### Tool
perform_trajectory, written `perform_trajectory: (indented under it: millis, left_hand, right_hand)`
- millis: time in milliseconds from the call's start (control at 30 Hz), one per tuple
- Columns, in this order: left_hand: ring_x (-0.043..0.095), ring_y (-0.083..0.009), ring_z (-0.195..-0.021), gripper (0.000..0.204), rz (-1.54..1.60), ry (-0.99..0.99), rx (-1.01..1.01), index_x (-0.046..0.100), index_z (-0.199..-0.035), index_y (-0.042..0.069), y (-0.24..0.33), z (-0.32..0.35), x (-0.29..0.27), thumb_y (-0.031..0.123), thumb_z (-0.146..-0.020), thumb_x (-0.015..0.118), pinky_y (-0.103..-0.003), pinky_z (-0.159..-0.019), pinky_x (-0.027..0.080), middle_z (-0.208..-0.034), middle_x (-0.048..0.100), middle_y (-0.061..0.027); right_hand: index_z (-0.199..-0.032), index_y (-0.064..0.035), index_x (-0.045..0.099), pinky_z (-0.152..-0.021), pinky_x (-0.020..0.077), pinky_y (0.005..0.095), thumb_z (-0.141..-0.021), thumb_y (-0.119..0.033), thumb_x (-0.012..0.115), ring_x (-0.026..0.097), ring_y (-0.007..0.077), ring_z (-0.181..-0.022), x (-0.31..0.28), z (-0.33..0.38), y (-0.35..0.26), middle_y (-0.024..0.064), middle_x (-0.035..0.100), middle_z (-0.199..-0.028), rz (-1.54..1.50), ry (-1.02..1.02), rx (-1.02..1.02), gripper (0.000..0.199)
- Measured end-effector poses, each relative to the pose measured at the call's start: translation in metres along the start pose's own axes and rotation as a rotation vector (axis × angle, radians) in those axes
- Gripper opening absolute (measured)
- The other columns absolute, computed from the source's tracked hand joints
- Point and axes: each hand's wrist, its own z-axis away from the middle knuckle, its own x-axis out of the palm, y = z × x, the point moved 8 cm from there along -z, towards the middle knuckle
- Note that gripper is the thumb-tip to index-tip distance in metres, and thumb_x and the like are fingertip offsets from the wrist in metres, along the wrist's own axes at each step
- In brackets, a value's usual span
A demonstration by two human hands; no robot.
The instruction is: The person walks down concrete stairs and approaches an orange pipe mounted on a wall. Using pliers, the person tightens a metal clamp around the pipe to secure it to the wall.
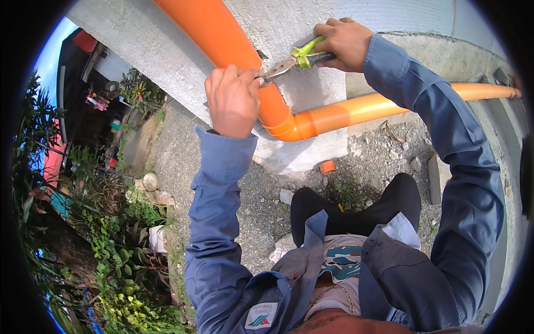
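Our fingers (251, 78) on the left hand (232, 100) are curled tight against the orange pipe (222, 39), pinching something small at the tip of the pliers (289, 62); what it is we cannot tell. Our right hand (345, 43) is clenched around the green and black handles, holding the tool level across the grey concrete wall (300, 22). The pipe comes down the wall to an elbow (283, 125) near the wall's lower edge, then turns right along a second orange length (389, 103) above the gravel ground (267, 189). We judge that we are mid-grip, working a fastening at the pipe just above the elbow. The next move likely calls for a steady squeeze or twist with the right hand while the left keeps the piece from slipping.
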Motion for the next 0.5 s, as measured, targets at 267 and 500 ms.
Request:
perform_trajectory:
  millis: [267,500]
  left_hand:
    - [0.055,-0.026,-0.093,0.014,0.029,0.025,0.022,0.08,-0.098,0.014,-0.001,0.0,-0.001,0.016,-0.084,0.078,-0.041,-0.091,0.042,-0.086,0.059,-0.0035]
    - [0.054,-0.0255,-0.086,0.014,0.054,0.057,0.057,0.08,-0.096,0.013,0.0,0.0,-0.004,0.018,-0.083,0.08,-0.039,-0.088,0.041,-0.082,0.058,-0.0036]
  right_hand:
    - [-0.107,-0.0124,0.074,-0.09,0.0528,0.0443,-0.087,-0.038,0.078,0.063,0.0302,-0.103,0.01,-0.001,0.004,0.008,0.064,-0.108,-0.064,-0.075,0.021,0.033]
    - [-0.113,-0.0045,0.065,-0.082,0.0541,0.0492,-0.084,-0.036,0.081,0.068,0.0402,-0.09,0.005,-0.003,0.014,0.0175,0.067,-0.094,-0.239,-0.03,0.133,0.046]
